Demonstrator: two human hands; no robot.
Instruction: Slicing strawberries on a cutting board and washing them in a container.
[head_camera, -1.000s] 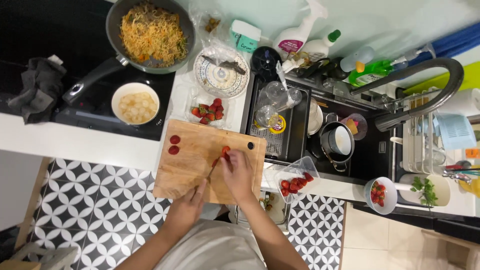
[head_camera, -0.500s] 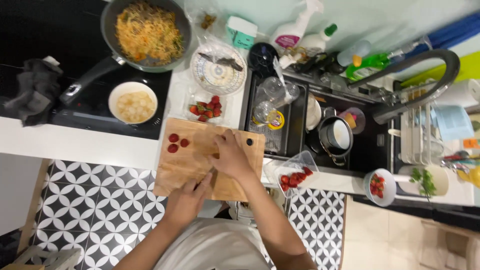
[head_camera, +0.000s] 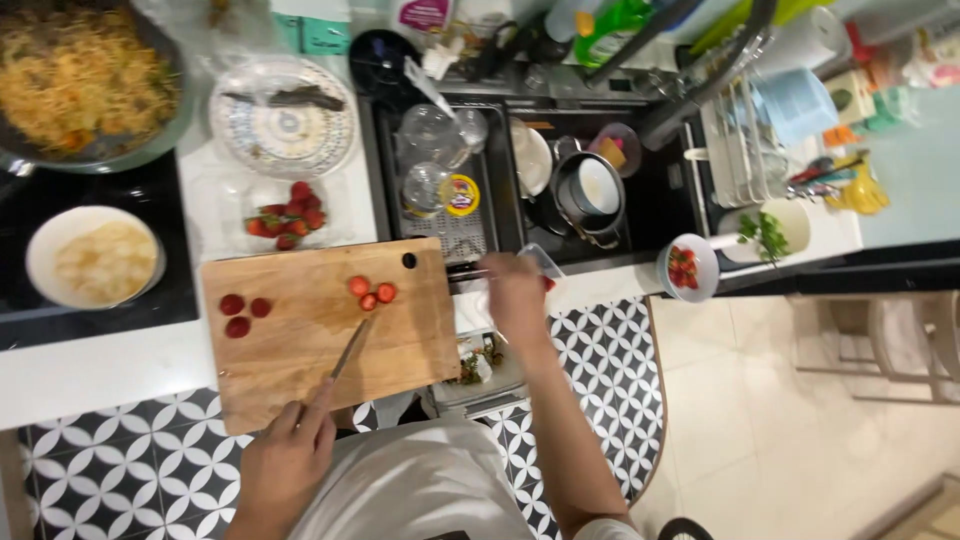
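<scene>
L hand (head_camera: 290, 455) is gripping a knife (head_camera: 347, 352), fingers clamped on the handle, blade lying across a rectangular wooden board (head_camera: 330, 330) w/ visible grain. Cut red strawberry pieces (head_camera: 371, 292) are sitting just past the tip; more pieces (head_camera: 240, 312) at the board's left. R hand (head_camera: 515, 295) is reaching right into a clear plastic tub (head_camera: 540, 262) by the sink; fingers blurred, can't tell. Far: patterned plate (head_camera: 285, 120), noodle pan (head_camera: 85, 80). Small bowl (head_camera: 688, 268) right.
</scene>
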